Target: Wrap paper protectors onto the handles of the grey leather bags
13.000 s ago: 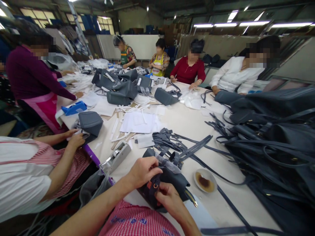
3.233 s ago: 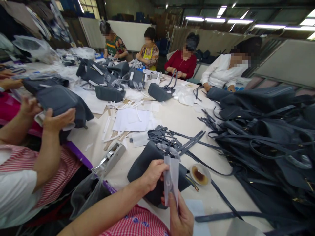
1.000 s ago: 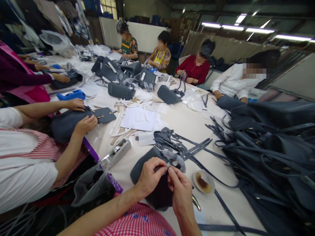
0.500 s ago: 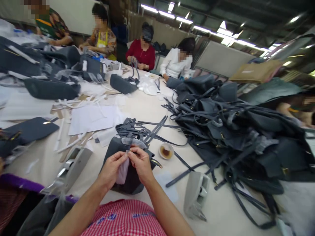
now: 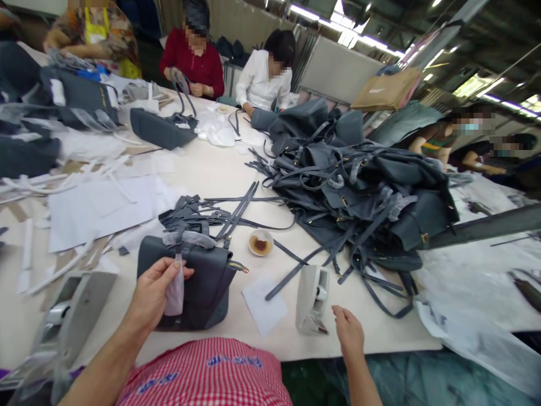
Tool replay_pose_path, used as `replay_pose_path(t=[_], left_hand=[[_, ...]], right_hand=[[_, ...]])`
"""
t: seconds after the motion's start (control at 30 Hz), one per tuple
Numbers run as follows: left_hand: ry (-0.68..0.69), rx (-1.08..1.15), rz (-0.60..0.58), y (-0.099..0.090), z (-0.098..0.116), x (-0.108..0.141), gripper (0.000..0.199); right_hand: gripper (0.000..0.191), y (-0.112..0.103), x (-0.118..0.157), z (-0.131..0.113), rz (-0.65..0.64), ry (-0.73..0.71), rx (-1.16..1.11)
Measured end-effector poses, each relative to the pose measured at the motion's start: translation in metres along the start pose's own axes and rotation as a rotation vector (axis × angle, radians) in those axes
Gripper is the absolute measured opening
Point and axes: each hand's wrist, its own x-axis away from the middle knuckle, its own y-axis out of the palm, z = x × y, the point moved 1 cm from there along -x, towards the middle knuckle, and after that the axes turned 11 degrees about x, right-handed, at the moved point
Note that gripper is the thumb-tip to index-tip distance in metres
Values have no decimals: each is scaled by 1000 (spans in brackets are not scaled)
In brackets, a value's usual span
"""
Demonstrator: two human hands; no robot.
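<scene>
A dark blue-grey bag (image 5: 207, 282) stands on the table in front of me, with clear wrap round its handle. My left hand (image 5: 163, 282) pinches a thin whitish wrapping piece (image 5: 175, 293) against the bag's front, near the strap. My right hand (image 5: 349, 330) is off the bag, just right of a grey tape dispenser (image 5: 310, 299); its fingers are bent close together and nothing shows in them. A brass zip end (image 5: 237, 265) sticks out at the bag's right side.
Behind the bag lie dark straps (image 5: 190, 214) and a small dish of brown liquid (image 5: 261, 243). A large pile of dark bags (image 5: 363, 186) fills the right. Another dispenser (image 5: 76, 310) and white paper (image 5: 97, 208) are at left. Several people sit around the table.
My right hand has left the wrapping piece and moved right to beside the tape dispenser. My left hand still holds the piece. The view has turned right.
</scene>
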Motion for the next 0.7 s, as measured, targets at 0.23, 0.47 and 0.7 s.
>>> replay_pose_path(t=[0.23,0.47,0.7], left_hand=[[-5,-7,21,8,5,-6,49],[-6,0,39,8,4,0,44],[6,0,23,8,5,-2,36]], right_hand=[[61,4,7,66,-140,282,-67],[56,44,29,79,-234,131,-307],[60,51,-8,69,-125,68,-206]])
